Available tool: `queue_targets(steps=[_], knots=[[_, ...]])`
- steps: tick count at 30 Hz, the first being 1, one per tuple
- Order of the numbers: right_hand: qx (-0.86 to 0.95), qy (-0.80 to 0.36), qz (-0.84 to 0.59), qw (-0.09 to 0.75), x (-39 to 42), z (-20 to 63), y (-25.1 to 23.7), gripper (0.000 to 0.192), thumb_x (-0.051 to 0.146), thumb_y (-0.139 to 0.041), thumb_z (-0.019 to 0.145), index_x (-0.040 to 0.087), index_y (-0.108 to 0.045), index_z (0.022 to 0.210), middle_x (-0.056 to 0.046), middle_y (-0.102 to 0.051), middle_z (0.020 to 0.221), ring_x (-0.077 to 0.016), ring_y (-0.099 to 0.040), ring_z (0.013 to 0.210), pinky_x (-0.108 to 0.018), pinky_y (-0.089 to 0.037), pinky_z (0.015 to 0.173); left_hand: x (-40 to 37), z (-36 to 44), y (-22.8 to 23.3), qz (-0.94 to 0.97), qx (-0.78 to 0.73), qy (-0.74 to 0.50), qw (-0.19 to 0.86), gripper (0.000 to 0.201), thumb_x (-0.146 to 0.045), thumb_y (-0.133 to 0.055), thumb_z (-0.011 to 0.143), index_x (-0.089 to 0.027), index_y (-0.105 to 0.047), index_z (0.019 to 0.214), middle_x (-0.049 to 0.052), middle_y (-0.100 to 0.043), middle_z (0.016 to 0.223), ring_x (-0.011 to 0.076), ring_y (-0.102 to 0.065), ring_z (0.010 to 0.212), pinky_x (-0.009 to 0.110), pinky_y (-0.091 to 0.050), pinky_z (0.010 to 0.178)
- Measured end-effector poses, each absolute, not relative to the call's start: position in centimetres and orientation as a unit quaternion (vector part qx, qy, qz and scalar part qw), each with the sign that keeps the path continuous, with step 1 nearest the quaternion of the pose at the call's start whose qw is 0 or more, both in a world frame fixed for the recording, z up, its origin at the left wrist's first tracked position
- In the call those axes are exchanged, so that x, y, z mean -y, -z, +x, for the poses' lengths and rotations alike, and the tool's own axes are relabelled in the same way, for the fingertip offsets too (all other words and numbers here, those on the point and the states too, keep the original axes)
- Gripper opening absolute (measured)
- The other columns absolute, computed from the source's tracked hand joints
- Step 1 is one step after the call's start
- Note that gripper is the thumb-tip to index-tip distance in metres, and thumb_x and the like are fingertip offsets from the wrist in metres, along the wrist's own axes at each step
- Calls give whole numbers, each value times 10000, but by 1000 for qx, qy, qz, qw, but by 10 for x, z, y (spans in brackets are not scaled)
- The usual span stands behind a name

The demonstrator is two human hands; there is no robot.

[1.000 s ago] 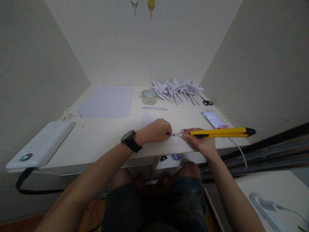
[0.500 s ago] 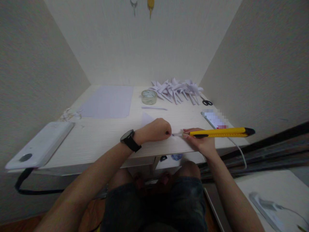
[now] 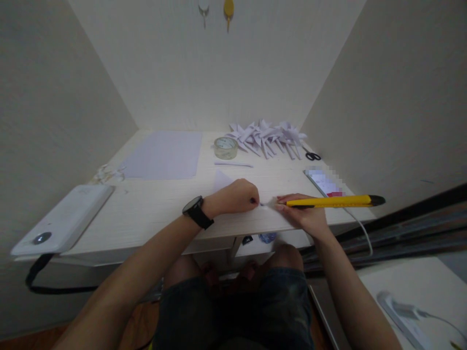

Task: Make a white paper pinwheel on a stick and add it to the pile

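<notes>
My right hand (image 3: 304,218) grips a yellow utility knife (image 3: 335,201) with a black end, held level above the desk's front edge and pointing left. Just left of it, my left hand (image 3: 239,196) is closed in a fist, a watch (image 3: 197,212) on its wrist. A small dark spot shows at the curled fingers, but what they hold is hidden. The narrow gap between both hands is blurred, with something thin and pale in it. Partly behind my left hand lies a small piece of white paper (image 3: 221,180).
Behind my hands are a thin paper stick (image 3: 233,165), a roll of clear tape (image 3: 225,148) and a pile of paper pinwheels (image 3: 268,138). Scissors (image 3: 313,156) and a phone (image 3: 321,181) lie at right. Paper sheets (image 3: 164,154) and a white device (image 3: 63,218) occupy the left.
The utility knife has turned a little in my right hand, and its tip end shows less clearly. My left hand stays almost still. The whole view has shifted very slightly.
</notes>
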State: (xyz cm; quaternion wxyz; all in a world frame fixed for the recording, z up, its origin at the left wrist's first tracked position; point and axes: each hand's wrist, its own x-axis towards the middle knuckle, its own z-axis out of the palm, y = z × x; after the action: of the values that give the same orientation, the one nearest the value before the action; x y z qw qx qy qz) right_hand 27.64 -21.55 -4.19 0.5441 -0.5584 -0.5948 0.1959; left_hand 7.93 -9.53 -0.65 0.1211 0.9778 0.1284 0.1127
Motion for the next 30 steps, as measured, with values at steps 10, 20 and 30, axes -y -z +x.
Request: queue_targets(steps=[10, 20, 30], knots=[[604, -133, -570, 541, 223, 267, 33, 164, 372, -751, 776, 220, -753, 838, -55, -765, 892, -228, -711, 868, -394, -577, 859, 95, 76, 4, 970, -114, -184, 114, 165, -116, -599, 775, -176, -753, 765, 44, -765, 842, 172, -694, 800, 271, -487, 784], [496, -80, -576, 645, 217, 256, 40, 204, 350, -802, 715, 192, -733, 824, -49, -743, 834, -223, -691, 816, -400, -569, 814, 94, 77, 5, 974, -127, -176, 70, 168, -124, -593, 798, -164, -755, 792, 67, -764, 864, 191, -693, 817, 299, -493, 795], [410, -151, -553, 709, 215, 265, 55, 282, 353, -858, 628, 174, -723, 799, -41, -716, 793, -198, -655, 760, -382, -558, 771, 86, 70, 3, 962, -144, -192, 128, 131, -240, -700, 778, -185, -772, 873, 87, -742, 1111, 224, -673, 1066, 319, -480, 946]])
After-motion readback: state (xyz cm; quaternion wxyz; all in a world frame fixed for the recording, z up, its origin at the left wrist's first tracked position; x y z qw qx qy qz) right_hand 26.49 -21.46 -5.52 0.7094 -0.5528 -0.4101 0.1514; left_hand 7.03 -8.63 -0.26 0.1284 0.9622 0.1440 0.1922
